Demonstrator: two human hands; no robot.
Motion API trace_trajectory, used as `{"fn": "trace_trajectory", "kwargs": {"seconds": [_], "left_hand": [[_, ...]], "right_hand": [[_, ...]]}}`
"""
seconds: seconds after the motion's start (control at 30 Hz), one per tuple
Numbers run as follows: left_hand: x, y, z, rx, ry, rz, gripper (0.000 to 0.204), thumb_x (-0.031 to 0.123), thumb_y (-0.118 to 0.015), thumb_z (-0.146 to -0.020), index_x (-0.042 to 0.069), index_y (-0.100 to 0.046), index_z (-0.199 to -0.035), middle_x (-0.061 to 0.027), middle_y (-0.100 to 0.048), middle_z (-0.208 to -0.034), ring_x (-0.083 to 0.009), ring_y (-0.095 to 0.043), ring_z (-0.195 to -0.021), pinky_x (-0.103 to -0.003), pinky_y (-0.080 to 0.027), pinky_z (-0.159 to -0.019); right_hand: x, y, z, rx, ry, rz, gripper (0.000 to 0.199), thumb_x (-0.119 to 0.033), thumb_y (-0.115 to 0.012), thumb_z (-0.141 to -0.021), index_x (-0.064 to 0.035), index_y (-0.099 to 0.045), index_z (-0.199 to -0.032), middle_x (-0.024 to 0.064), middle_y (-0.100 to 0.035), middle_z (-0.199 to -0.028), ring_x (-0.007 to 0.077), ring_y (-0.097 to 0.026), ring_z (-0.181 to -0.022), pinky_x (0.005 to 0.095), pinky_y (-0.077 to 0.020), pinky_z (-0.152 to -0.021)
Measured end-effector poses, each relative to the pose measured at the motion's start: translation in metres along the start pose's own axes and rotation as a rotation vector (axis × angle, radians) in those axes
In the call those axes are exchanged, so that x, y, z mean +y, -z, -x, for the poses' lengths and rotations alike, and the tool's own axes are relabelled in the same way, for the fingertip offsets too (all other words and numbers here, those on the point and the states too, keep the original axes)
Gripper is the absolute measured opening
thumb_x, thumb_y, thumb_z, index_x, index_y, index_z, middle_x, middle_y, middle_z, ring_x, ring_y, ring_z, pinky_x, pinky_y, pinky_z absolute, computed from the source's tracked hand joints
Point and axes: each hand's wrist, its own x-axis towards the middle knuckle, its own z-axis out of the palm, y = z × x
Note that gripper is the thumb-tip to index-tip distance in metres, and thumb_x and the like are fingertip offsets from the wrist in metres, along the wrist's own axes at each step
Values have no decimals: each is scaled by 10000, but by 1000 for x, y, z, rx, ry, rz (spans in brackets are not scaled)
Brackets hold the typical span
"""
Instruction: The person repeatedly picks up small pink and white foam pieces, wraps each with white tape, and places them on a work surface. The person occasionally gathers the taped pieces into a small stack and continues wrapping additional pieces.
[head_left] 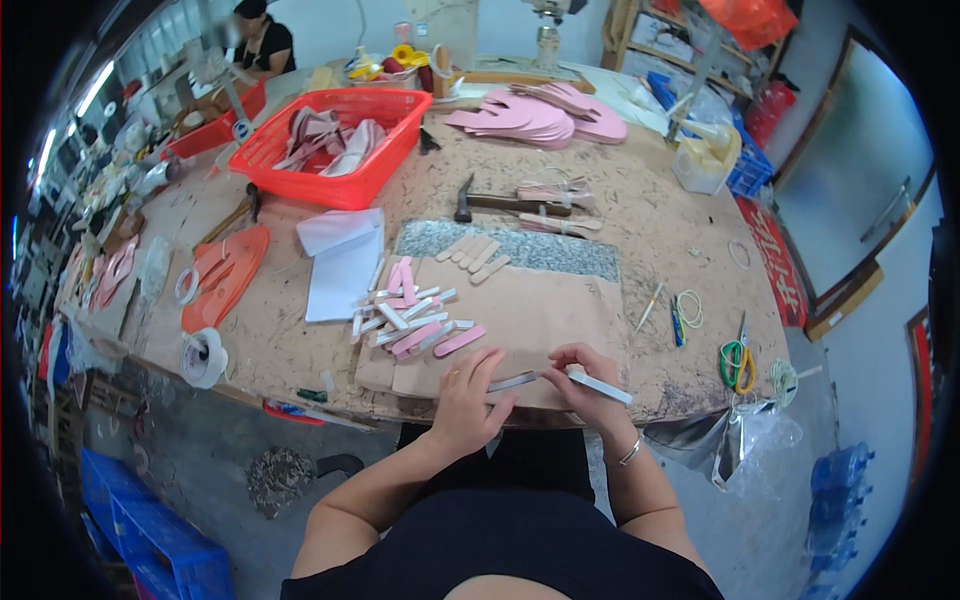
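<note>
Our dark shirt [500, 540] sits closest, below 2 working hands. Our left hand [466, 395] pinches a grey strip [514, 382] over the brown sheet [540, 310]; our right hand [588, 404] grips a white strip [604, 388] near its end. Pink strips [460, 340] lie heaped beyond our left hand, and a red basket [375, 185] stands farther back on the tabletop [690, 240].

The scuffed brown worktable [700, 240] bears a red plastic basket [385, 180], a wooden-handled hammer [515, 204], stacked pink cutouts [530, 120], white paper [345, 285], a tape roll [200, 372] and scissors [739, 360]. There too lies a speckled grey slab [540, 250], partly covered by a tan sheet [560, 310] strewn with pink and white strips [460, 341].
</note>
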Motion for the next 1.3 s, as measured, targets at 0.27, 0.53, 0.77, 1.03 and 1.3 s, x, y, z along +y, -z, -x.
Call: {"fn": "trace_trajectory", "kwargs": {"seconds": [0.27,0.53,0.77,1.03,1.3], "left_hand": [[-3,-16,-12,1,-28,4,79,145,-585,-883,104,-645,-912,-22,-657,-889,-226,-605,-973,-445,-351,-911],[-46,58,-47,452,251,-74,102,98,-610,-845,118,-671,-923,-49,-655,-858,-242,-607,-928,-445,-339,-896],[-71,51,-90,270,-151,-664,160,105,-632,-830,106,-722,-962,-85,-683,-938,-281,-628,-974,-431,-430,-883],[-88,-41,-160,-204,226,-609,160,106,-626,-826,39,-716,-941,-218,-666,-984,-353,-668,-926,-436,-542,-802],[-77,-28,-135,-213,101,-129,127,47,-651,-810,-11,-677,-920,-169,-688,-892,-286,-689,-848,-360,-555,-735]], "right_hand": [[-9,-11,16,28,101,37,183,-40,-768,-789,-48,-658,-935,71,-689,-845,176,-657,-768,301,-514,-704],[-38,-22,53,-44,1029,434,192,-100,-697,-752,-134,-675,-940,45,-718,-1052,187,-666,-909,388,-459,-892],[10,-14,8,377,541,317,250,92,-707,-725,-64,-653,-913,94,-661,-847,278,-624,-774,368,-496,-769],[42,-17,12,460,299,159,135,5,-722,-835,-52,-656,-939,101,-645,-809,180,-618,-689,274,-483,-640],[42,-15,12,519,169,32,180,-46,-753,-837,-39,-647,-982,77,-665,-848,150,-612,-712,258,-493,-671]]}}
